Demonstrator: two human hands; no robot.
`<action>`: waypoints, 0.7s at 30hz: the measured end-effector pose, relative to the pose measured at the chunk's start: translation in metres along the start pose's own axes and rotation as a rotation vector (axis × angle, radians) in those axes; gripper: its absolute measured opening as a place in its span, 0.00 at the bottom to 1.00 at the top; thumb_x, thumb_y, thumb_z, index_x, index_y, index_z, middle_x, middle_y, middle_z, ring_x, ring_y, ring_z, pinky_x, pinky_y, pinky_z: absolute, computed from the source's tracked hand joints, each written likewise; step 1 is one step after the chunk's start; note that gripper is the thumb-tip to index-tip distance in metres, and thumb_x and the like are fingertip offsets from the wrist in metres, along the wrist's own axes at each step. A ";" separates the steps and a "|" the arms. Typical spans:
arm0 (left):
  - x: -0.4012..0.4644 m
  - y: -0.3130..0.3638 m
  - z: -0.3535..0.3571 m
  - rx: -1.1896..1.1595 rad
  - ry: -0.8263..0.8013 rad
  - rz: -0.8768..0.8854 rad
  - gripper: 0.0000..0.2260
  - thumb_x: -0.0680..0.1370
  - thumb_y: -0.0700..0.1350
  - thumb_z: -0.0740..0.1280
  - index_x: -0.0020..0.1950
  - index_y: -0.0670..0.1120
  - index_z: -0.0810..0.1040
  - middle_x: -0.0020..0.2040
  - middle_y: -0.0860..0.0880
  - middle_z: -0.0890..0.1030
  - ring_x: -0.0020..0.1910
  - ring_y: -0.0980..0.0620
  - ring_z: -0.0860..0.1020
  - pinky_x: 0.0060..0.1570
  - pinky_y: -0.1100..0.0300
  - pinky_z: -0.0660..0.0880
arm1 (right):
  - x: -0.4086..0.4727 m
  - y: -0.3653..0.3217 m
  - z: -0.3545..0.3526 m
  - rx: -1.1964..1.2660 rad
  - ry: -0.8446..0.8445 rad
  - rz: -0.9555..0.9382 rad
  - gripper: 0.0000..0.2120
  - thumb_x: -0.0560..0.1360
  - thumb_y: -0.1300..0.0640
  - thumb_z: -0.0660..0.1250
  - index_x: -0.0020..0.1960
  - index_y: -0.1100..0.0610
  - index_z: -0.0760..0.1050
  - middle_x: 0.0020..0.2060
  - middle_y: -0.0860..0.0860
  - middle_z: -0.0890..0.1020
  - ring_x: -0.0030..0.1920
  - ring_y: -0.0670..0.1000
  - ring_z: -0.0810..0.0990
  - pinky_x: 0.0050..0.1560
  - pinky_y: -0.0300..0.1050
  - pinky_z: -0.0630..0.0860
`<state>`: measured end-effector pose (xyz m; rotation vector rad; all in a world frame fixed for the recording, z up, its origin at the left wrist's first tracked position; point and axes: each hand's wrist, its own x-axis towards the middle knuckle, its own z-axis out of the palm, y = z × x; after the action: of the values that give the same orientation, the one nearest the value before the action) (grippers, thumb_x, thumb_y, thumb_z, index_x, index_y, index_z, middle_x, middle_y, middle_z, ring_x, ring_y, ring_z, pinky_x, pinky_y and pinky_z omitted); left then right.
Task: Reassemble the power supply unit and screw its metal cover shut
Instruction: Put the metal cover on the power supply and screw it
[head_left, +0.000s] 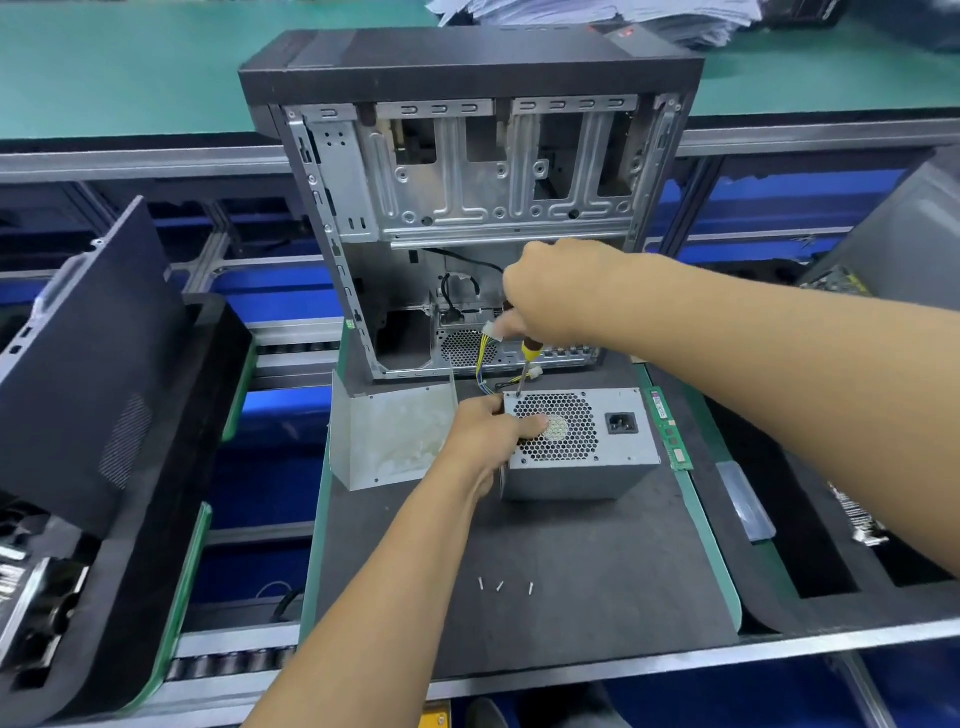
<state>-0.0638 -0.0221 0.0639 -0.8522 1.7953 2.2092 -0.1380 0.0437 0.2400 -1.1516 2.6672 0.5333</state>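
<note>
1. The power supply unit (576, 441) sits on the dark counter (545, 571), fan grille up, before an open computer case (467, 208).
2. The left hand (488, 431) grips its left edge.
3. The right hand (561, 296) holds a screwdriver (525, 364), grip curled round the handle, tip at the top-left corner.
4. Advice: keep the driver upright and brace the unit firmly; three loose screws (501, 586) wait nearby.

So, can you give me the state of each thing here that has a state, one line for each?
power supply unit: on the mat, fan grille up, cover on.
screwdriver: tip at the unit's far-left corner.
right hand: grips the screwdriver handle.
left hand: holds the unit's left edge, thumb on the grille.
loose screws: three, lying on the mat, unused.
computer case: side open, interior mostly empty.
</note>
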 end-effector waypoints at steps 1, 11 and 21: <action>0.001 0.000 0.000 -0.017 -0.001 -0.008 0.10 0.73 0.32 0.74 0.54 0.37 0.81 0.48 0.40 0.86 0.43 0.44 0.85 0.48 0.50 0.83 | -0.001 0.002 -0.002 0.044 -0.047 -0.008 0.22 0.78 0.40 0.66 0.43 0.58 0.64 0.36 0.51 0.65 0.33 0.53 0.69 0.36 0.49 0.69; 0.002 -0.015 0.006 -0.101 0.060 -0.070 0.07 0.72 0.33 0.75 0.48 0.40 0.83 0.40 0.45 0.87 0.39 0.48 0.86 0.37 0.55 0.82 | 0.000 0.001 0.008 -0.020 0.057 -0.065 0.21 0.81 0.45 0.62 0.35 0.54 0.60 0.34 0.51 0.60 0.31 0.53 0.64 0.39 0.50 0.68; -0.002 -0.015 0.005 -0.069 0.041 -0.031 0.09 0.73 0.35 0.75 0.52 0.39 0.83 0.47 0.43 0.87 0.48 0.43 0.85 0.51 0.47 0.82 | -0.008 -0.004 0.008 -0.017 0.087 -0.110 0.10 0.79 0.50 0.66 0.47 0.55 0.69 0.35 0.50 0.59 0.32 0.52 0.65 0.38 0.48 0.67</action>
<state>-0.0570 -0.0129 0.0532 -0.9391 1.7207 2.2624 -0.1298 0.0497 0.2342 -1.3468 2.6557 0.4982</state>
